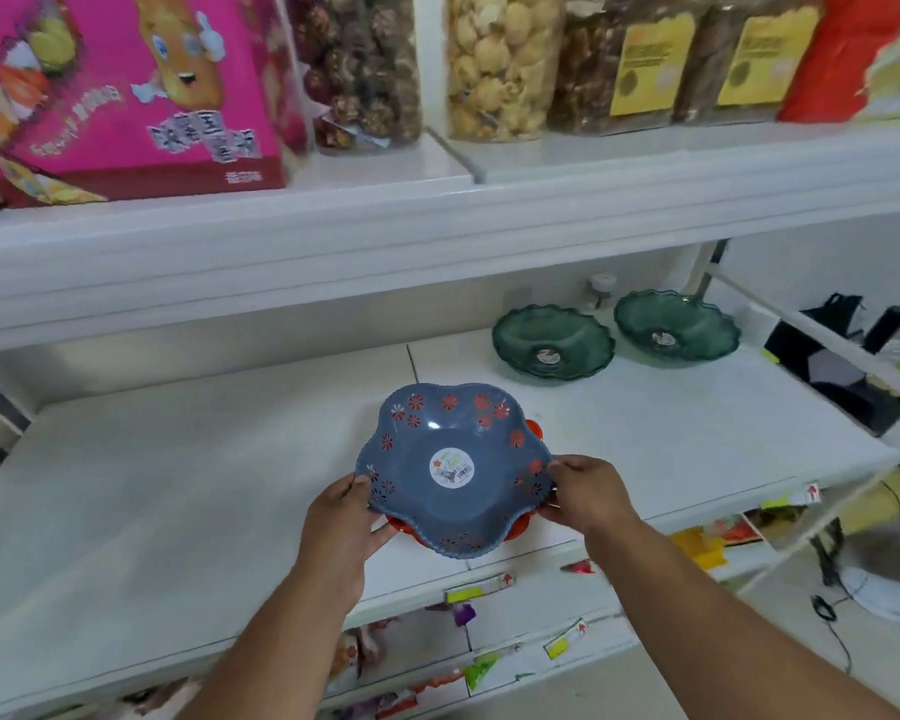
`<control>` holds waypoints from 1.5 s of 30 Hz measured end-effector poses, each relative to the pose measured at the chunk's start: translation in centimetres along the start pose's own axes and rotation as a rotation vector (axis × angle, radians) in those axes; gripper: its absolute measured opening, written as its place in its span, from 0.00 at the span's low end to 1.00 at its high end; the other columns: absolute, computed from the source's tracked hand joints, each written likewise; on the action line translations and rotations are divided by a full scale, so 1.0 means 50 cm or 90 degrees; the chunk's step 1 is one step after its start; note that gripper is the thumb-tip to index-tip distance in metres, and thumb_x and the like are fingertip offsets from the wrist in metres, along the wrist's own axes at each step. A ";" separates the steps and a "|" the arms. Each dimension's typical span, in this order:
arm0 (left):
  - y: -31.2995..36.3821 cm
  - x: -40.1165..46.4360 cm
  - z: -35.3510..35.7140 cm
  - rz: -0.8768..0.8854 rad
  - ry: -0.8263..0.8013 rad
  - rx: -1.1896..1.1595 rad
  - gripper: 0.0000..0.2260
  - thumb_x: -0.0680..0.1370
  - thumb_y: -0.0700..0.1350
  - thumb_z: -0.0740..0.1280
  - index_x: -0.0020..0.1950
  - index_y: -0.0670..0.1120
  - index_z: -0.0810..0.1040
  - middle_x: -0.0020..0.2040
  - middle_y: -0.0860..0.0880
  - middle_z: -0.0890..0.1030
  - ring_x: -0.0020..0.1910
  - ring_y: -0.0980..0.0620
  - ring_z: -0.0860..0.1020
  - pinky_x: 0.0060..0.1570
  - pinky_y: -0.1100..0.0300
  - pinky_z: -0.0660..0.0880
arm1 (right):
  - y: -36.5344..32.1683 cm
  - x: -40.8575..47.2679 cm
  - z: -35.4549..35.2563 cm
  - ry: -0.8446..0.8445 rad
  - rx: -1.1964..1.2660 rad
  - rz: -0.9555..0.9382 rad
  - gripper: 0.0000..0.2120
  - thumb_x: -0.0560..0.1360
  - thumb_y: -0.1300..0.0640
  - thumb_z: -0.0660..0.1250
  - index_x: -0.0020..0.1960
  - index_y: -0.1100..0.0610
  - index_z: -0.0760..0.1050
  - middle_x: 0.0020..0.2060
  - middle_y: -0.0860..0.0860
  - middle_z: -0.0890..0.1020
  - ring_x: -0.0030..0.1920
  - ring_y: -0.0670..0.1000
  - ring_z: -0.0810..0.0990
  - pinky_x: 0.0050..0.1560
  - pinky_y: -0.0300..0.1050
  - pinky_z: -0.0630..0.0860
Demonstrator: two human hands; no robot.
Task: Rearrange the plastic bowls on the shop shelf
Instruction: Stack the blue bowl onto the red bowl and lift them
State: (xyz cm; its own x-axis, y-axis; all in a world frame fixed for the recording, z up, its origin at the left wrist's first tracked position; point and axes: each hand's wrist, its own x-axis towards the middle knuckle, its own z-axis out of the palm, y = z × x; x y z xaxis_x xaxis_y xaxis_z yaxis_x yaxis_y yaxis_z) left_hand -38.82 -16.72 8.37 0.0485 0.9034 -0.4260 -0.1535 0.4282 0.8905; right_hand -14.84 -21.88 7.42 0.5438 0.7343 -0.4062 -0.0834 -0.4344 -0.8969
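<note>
On shelf (178,485): two green bowls (553,341).

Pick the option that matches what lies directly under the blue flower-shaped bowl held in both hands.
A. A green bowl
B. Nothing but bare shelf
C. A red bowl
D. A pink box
C: red rim of a red bowl peeks out beneath the blue bowl, which the left hand and right hand grip at opposite edges; both green bowls sit apart at the back.

Smooth plastic bowl (453,470), glossy sticker (452,466)
</note>
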 end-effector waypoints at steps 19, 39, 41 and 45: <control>-0.080 0.010 0.260 -0.064 -0.086 0.010 0.07 0.83 0.41 0.61 0.56 0.48 0.78 0.53 0.47 0.84 0.54 0.49 0.82 0.46 0.53 0.81 | 0.022 0.078 -0.247 0.112 0.085 0.038 0.11 0.77 0.68 0.61 0.46 0.63 0.82 0.48 0.66 0.84 0.51 0.67 0.83 0.45 0.54 0.85; -0.192 -0.015 0.491 -0.089 -0.007 -0.019 0.10 0.83 0.42 0.61 0.62 0.44 0.77 0.57 0.45 0.84 0.55 0.47 0.83 0.41 0.60 0.82 | 0.013 0.254 -0.447 0.017 0.020 0.049 0.16 0.76 0.71 0.60 0.38 0.57 0.80 0.43 0.60 0.83 0.49 0.65 0.82 0.42 0.53 0.82; -0.201 -0.019 0.506 -0.093 0.014 -0.033 0.10 0.83 0.41 0.61 0.62 0.43 0.77 0.56 0.43 0.84 0.54 0.47 0.83 0.38 0.61 0.82 | 0.018 0.273 -0.457 0.001 -0.017 0.049 0.16 0.76 0.71 0.61 0.37 0.56 0.80 0.45 0.61 0.84 0.50 0.66 0.82 0.50 0.59 0.82; -0.212 -0.029 0.528 -0.096 0.037 -0.042 0.08 0.83 0.41 0.61 0.58 0.43 0.78 0.52 0.44 0.86 0.50 0.48 0.84 0.38 0.59 0.82 | 0.028 0.297 -0.473 -0.010 -0.021 0.069 0.16 0.77 0.69 0.62 0.38 0.56 0.81 0.47 0.61 0.85 0.50 0.64 0.83 0.52 0.60 0.83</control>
State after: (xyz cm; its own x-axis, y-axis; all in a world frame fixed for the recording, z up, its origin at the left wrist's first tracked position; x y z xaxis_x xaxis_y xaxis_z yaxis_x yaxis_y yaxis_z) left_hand -11.22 -21.99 3.78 0.0187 0.8252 -0.5645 -0.2137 0.5548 0.8040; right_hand 12.87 -23.95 4.26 0.5198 0.6898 -0.5040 -0.1139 -0.5287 -0.8411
